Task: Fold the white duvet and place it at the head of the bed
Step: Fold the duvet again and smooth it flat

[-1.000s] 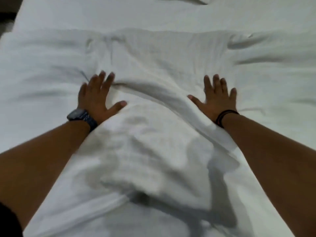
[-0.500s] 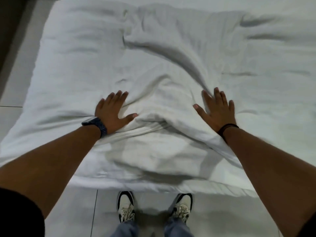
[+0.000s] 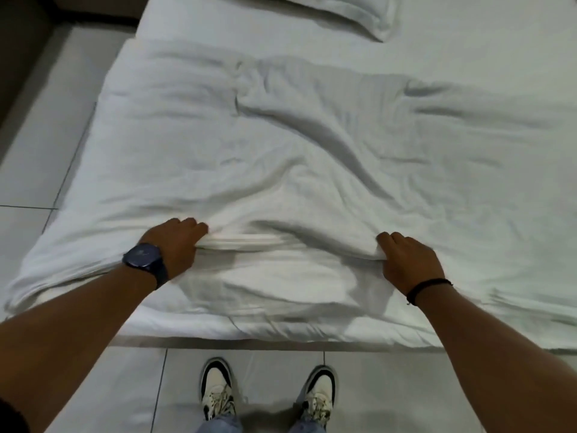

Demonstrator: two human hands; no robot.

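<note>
Spreading across the bed's foot, the white duvet lies rumpled with its long axis running left to right in front of me, its near hem hanging at the mattress edge. My left hand and right hand are each closed on a bunched ridge of it, level with each other and equally near. The pillow marks the head, straight ahead beyond bare sheet, so I judge a forward fold has open room. Tiled floor borders the left.
</note>
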